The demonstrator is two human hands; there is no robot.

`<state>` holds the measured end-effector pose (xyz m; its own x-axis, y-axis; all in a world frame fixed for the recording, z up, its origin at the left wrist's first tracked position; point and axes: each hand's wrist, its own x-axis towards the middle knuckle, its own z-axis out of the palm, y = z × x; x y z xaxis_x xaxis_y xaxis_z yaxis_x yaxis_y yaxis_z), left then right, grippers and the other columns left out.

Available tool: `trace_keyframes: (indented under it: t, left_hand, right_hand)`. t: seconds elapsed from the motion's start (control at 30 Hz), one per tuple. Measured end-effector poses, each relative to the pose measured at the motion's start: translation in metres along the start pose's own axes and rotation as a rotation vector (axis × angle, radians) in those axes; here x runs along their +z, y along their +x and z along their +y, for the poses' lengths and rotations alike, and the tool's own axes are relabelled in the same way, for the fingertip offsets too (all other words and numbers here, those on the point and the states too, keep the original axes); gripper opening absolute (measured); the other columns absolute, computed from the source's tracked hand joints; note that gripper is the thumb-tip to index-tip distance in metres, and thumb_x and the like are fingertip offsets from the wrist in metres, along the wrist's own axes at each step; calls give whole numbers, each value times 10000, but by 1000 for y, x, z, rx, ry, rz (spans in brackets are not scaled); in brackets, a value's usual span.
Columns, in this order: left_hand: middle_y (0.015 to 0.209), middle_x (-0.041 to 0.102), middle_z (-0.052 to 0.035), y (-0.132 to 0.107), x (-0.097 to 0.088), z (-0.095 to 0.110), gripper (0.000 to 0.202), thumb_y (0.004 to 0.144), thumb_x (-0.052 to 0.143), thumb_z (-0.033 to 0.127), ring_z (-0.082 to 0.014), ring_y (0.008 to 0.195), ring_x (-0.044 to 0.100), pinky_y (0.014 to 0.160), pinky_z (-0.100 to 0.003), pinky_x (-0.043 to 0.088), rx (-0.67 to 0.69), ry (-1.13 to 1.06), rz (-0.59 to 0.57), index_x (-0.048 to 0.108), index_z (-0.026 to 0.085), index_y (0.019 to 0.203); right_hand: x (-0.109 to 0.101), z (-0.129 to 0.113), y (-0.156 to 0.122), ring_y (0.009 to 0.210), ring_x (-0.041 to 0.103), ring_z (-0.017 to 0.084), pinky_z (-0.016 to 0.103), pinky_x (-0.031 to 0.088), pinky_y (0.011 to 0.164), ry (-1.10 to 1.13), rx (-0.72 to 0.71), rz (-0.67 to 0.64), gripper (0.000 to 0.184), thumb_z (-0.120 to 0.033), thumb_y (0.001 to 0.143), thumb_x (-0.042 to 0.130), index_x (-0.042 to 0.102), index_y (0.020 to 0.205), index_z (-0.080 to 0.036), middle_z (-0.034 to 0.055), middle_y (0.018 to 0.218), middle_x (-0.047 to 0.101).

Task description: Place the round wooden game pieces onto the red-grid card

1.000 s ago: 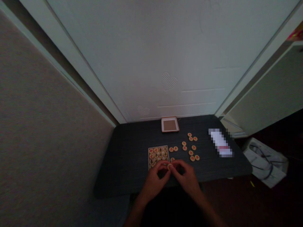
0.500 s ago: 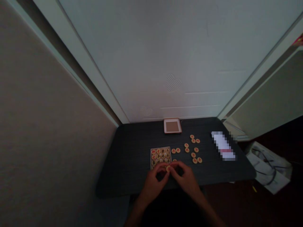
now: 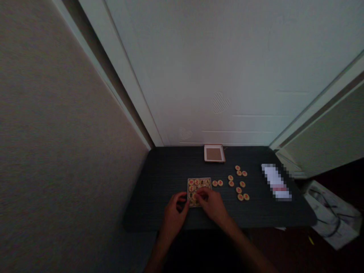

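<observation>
A shallow box point(image 3: 199, 178) of round Chinese chess pieces, marked in red and black characters, lies on the dark table. My left hand point(image 3: 174, 210) is at the box's left edge, its curved thumb and forefinger apart, the tips touching or very near the rim. Over the lower part of the box, my right hand point(image 3: 212, 203) pinches at a Chinese chess piece point(image 3: 195, 195) among the rows. That hand hides the lower right of the box. Two loose red pieces point(image 3: 217, 183) lie side by side just right of the box.
Several more red-marked pieces point(image 3: 239, 190) are scattered on the right of the dark table point(image 3: 159, 167). A shallow lid or tray point(image 3: 214, 161) stands at the back by the white door point(image 3: 184, 68). A blurred white item point(image 3: 275, 182) lies at the far right.
Both hands were together, holding one piece in front of the box. Now they are apart: the left at the box's left edge, the right over its rows. The view has shifted slightly left.
</observation>
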<state>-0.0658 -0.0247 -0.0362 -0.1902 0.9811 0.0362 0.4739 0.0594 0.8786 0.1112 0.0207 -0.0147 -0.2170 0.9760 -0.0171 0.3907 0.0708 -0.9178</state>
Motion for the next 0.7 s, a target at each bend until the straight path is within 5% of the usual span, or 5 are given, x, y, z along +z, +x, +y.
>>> trace_keyframes:
  t: [0.43, 0.7]
  left_hand:
    - [1035, 734, -59, 7, 8, -6, 213, 892, 591, 306, -215, 892, 714, 690, -320, 570, 67, 39, -35, 661, 226, 1077]
    - [1088, 709, -64, 10, 11, -3, 211, 911, 581, 301, -222, 915, 712, 790, -371, 573, 105, 85, -54, 636, 228, 1100]
  right_hand:
    - [25, -1, 9, 718, 727, 191, 257, 526, 675, -244, 46, 63, 147, -330, 899, 667, 753, 860, -217, 36, 783, 771]
    - [29, 5, 10, 711, 714, 195, 259, 522, 663, -256, 11, 88, 150, -305, 893, 658, 744, 810, -213, 40, 767, 757]
